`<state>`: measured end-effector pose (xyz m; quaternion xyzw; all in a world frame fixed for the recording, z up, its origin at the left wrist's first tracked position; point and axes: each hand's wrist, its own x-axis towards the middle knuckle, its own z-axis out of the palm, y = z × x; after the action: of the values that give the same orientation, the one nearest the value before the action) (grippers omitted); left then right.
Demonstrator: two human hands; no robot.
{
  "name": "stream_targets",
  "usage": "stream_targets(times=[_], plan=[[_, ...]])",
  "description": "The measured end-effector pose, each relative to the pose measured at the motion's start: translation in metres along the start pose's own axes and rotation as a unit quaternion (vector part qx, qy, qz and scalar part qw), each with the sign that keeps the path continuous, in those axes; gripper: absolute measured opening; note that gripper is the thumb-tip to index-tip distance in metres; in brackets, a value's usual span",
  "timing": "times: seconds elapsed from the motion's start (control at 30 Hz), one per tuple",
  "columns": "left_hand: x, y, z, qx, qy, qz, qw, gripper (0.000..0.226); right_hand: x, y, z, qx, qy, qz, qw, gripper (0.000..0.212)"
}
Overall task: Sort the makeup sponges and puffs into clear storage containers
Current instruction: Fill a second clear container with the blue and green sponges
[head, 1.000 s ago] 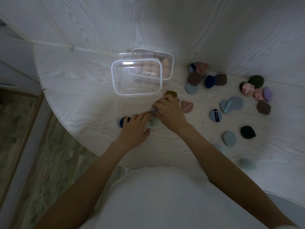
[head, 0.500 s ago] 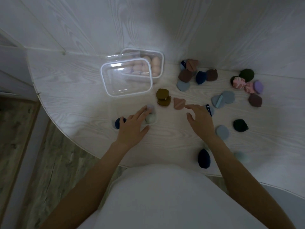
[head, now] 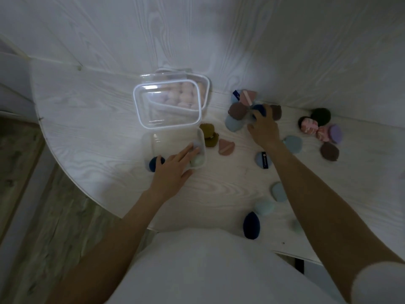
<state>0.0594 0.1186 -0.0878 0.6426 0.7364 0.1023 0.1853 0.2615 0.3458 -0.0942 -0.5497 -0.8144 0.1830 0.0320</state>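
Note:
My left hand (head: 174, 166) lies flat with fingers spread over a low clear container (head: 151, 141); its fingertips touch pale sponges (head: 197, 161) inside. A dark blue sponge (head: 156, 163) sits at the container's left end. My right hand (head: 263, 128) reaches into a cluster of puffs by the wall, its fingers curled over a dark blue puff (head: 259, 109). Brown (head: 237, 110), pale blue (head: 233, 125) and pink (head: 248, 97) puffs lie around it. Behind, a second clear box (head: 205, 88) holds pink sponges, with a clear lid (head: 140, 113) resting over its front.
On the white table (head: 87, 119) lie olive puffs (head: 208, 133), a pink puff (head: 226, 147), a labelled blue puff (head: 262, 160), pale blue puffs (head: 278, 191) and a navy sponge (head: 251, 224). Green, pink and purple puffs (head: 321, 128) sit far right. The table's curved edge drops to floor at left.
My right hand has moved away from the container, across the table to the puff cluster by the wall, and closed its fingers on the dark blue puff. The left hand stayed on the container.

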Motion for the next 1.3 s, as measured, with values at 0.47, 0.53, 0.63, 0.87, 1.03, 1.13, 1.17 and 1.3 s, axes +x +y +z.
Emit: stream_targets(times=[0.47,0.53,0.63,0.87,1.03,1.13,1.17,1.3], plan=[[-0.008,-0.011,-0.008,-0.006,0.061,0.025,0.998,0.046,-0.073,-0.135,-0.017,0.265,-0.116,-0.203,0.935,0.031],[-0.013,-0.013,-0.011,0.017,0.084,0.029,0.996,0.041,-0.066,-0.152,0.003,0.213,-0.107,-0.256,0.937,0.031],[-0.023,-0.021,-0.012,0.023,0.093,0.006,0.995,0.04,-0.057,-0.161,0.03,0.038,-0.101,-0.318,0.942,0.028],[-0.025,-0.027,-0.011,-0.011,0.084,-0.003,0.996,0.029,-0.047,-0.162,0.03,-0.105,-0.089,-0.329,0.934,0.026],[-0.022,-0.03,-0.014,-0.032,0.072,-0.001,0.997,0.025,-0.049,-0.163,0.029,-0.109,-0.122,-0.283,0.945,0.035],[-0.022,-0.03,-0.015,-0.046,0.059,-0.002,0.997,0.033,-0.053,-0.16,0.032,-0.069,-0.128,-0.253,0.956,0.038],[-0.023,-0.03,-0.016,-0.052,0.06,-0.003,0.997,0.036,-0.054,-0.159,0.032,-0.041,-0.131,-0.239,0.961,0.039],[-0.022,-0.03,-0.021,-0.068,0.083,0.0,0.994,0.038,-0.059,-0.16,0.028,0.031,-0.114,-0.207,0.971,0.035]])
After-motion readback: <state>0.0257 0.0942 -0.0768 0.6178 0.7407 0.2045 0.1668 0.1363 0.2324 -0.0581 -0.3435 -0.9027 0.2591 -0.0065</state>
